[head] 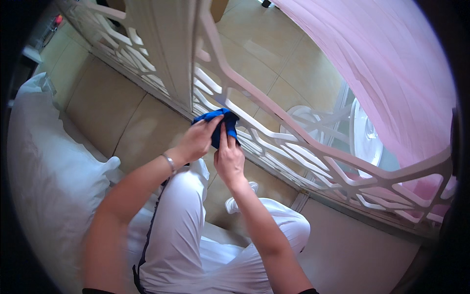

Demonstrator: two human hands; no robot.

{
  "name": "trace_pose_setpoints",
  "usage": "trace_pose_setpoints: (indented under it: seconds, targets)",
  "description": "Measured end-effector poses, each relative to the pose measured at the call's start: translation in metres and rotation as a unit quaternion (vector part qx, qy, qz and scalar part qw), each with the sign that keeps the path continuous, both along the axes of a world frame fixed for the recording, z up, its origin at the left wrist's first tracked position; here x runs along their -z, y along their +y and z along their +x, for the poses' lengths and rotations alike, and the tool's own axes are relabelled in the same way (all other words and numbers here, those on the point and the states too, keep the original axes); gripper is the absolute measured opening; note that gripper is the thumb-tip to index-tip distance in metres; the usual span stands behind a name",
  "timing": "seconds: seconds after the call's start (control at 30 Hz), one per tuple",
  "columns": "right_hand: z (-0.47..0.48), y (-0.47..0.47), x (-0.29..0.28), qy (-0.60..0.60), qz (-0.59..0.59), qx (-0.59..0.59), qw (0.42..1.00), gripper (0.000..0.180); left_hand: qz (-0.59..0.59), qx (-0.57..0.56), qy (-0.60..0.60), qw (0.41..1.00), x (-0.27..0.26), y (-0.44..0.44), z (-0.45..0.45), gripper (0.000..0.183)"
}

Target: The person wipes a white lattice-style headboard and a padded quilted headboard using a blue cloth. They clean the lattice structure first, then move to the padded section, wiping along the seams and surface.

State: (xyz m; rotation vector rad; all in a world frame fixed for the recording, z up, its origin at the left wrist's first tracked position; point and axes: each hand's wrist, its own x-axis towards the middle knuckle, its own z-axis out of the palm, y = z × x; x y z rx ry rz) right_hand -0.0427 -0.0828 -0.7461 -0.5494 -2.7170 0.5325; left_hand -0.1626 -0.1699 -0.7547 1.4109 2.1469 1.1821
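A blue cloth (228,123) is bunched between my two hands, against the lower part of a white openwork lattice panel (257,98). My left hand (198,137) grips the cloth from the left side, with a silvery bracelet on the wrist. From below, my right hand (230,158) presses the cloth with its fingers stretched along it; the thumb side is partly hidden. Just left of the cloth stands a pale upright post (176,51), which meets the floor track.
A sheer pink curtain (371,62) hangs beyond the lattice at the right. Behind the panel is a white round-topped object (361,136). White fabric (55,154) is heaped at the left. Beige floor tiles (106,103) lie on both sides of the panel.
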Motion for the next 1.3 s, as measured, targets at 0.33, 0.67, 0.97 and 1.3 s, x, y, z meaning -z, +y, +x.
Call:
trace_pose_setpoints:
  seconds: [0.33,0.67,0.97,1.3]
  targets:
    - [-0.053,-0.007,0.05,-0.206,-0.031,-0.003,0.978,0.079,-0.198,-0.049,0.226,0.953,0.065,0.013,-0.022,0.063]
    - [-0.092,0.006,0.049,-0.134,-0.207,0.005,0.969,0.073,-0.112,-0.083,0.237,0.961,0.036,-0.02,-0.045,0.062]
    - [-0.077,-0.034,-0.013,0.079,-0.068,0.0,0.995,0.054,0.104,-0.083,0.075,0.988,-0.017,-0.018,-0.048,0.06]
    - [-0.045,-0.04,-0.016,0.083,-0.287,0.053,0.953,0.078,0.161,-0.261,-0.215,0.927,-0.032,0.037,-0.013,0.055]
